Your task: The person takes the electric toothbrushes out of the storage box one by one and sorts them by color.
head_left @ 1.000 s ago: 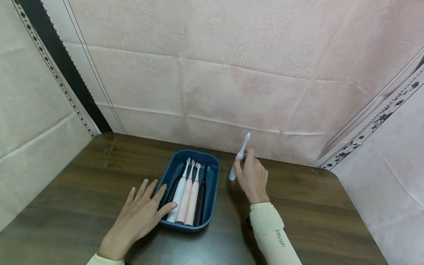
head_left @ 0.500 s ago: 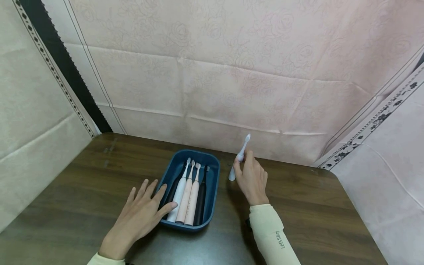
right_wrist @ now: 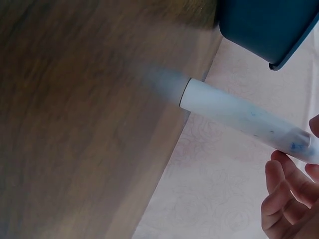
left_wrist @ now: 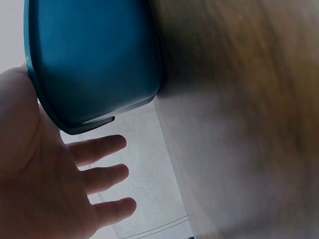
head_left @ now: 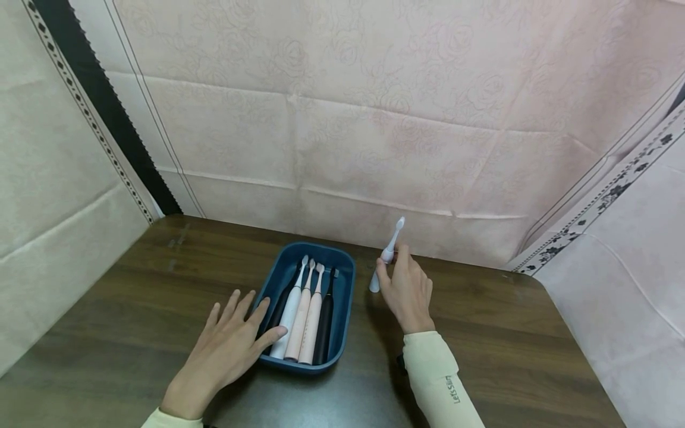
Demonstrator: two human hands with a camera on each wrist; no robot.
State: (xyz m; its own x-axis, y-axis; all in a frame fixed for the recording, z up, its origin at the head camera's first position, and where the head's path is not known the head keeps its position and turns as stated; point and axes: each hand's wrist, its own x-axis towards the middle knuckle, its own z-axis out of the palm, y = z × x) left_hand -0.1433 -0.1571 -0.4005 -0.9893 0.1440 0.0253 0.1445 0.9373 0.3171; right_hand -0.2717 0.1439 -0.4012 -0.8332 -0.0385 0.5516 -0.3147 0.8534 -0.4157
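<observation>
My right hand (head_left: 409, 291) pinches a pale blue electric toothbrush (head_left: 376, 280) between thumb and fingers, to the right of a blue plastic bin (head_left: 349, 306). Its brush head points up and leans right; in the right wrist view the flat base of its handle (right_wrist: 234, 112) is close to the tabletop. My left hand (head_left: 227, 342) lies spread at the bin's left side, thumb over the rim. The left wrist view has its straight fingers (left_wrist: 102, 177) beside the bin wall (left_wrist: 94, 55). Inside lie a white toothbrush (head_left: 287, 321), two pinkish ones (head_left: 310, 330) and black ones (head_left: 324, 327), one partly hidden by my hand.
The bin stands on a dark wooden table (head_left: 492, 345) with rounded back corners. A pale floral cloth (head_left: 348, 148) hangs right behind the back edge, and more cloth (head_left: 642, 267) hangs on the right and left.
The toothbrush in my right hand has sunk very slightly, and the right hand with it. My left hand and the bin have stayed in place.
</observation>
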